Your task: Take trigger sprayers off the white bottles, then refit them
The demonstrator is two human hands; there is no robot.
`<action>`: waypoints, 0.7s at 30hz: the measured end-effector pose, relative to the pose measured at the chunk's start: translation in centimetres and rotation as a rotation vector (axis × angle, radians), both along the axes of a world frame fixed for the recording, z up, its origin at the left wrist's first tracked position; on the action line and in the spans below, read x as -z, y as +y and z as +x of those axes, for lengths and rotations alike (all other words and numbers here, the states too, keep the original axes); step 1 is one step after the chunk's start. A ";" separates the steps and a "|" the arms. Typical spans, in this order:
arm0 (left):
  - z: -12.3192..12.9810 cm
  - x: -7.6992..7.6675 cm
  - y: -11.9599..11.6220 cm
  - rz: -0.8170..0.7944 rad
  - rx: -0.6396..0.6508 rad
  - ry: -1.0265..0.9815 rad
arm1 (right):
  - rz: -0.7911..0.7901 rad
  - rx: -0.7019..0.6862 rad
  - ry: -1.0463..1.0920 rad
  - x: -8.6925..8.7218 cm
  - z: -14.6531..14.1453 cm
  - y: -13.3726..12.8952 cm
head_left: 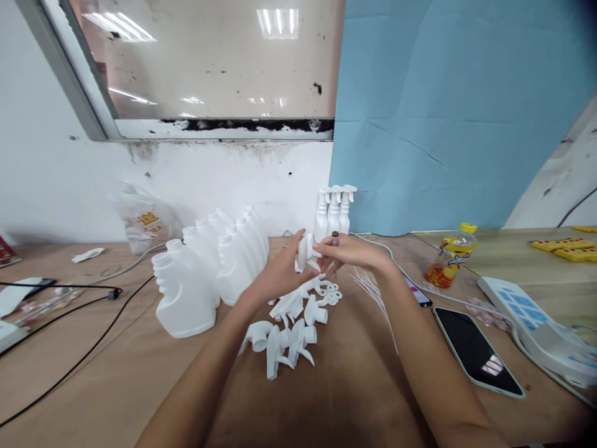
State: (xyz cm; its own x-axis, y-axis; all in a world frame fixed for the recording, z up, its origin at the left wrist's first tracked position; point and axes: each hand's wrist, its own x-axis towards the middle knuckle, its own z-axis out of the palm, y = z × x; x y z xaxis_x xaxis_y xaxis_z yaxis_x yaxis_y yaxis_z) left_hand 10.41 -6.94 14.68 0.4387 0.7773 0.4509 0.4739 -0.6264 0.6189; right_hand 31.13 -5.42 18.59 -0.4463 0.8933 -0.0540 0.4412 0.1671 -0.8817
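White spray head [305,251] gripped in left hand [280,264]; right hand [351,250], close beside, grips slim dark-topped item [335,238]

Legible markings: one character confirmed, on the plastic bag

The translucent plastic bag [145,219], standing at the left against the wall, bears orange print; its large character reads 道. The smaller print beneath it is too small to read. The yellow-capped drink bottle [451,256], on the right of the worktop [354,398], carries a label with dark, slanted lettering; the wording cannot be made out. The white device [541,336] at the right shows blue panels with faint marks, illegible. The lit phone [420,292] is partly covered by the forearm [415,336]; its screen is unreadable.
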 end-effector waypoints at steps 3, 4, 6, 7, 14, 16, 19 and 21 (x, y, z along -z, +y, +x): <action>1.8 1.1 0.1 -0.013 -0.061 -0.204 | 0.105 -0.046 0.041 0.1 -2.2 -0.9; 2.0 1.2 0.2 -0.057 -0.097 -0.259 | 0.147 -0.031 0.064 0.1 -2.4 -1.0; 1.9 1.2 0.5 -0.152 -0.167 -0.324 | 0.226 0.046 0.148 -0.2 -2.3 -1.4; 1.7 1.2 0.7 -0.179 -0.189 -0.340 | 0.254 0.095 0.194 -0.4 -2.1 -1.6; 1.1 0.9 1.1 -0.216 -0.188 -0.330 | 0.357 0.030 0.421 -2.1 -1.6 -3.3; 1.2 0.9 1.1 -0.219 -0.187 -0.336 | 0.399 -0.018 0.384 -2.0 -1.8 -3.4; 1.2 1.0 1.2 -0.232 -0.181 -0.358 | 0.411 -0.067 0.246 -1.6 -2.0 -3.4; 1.1 1.0 1.3 -0.245 -0.196 -0.355 | 0.437 -0.068 0.185 -1.3 -2.0 -3.5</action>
State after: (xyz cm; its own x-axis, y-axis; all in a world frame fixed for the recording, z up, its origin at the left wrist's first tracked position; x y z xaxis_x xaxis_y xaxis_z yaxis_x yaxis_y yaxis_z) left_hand 11.48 -5.67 13.68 0.1252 0.9323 0.3393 0.3012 -0.3615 0.8824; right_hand 29.10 -8.88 19.93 -0.4713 0.7828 0.4063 0.2584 0.5631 -0.7850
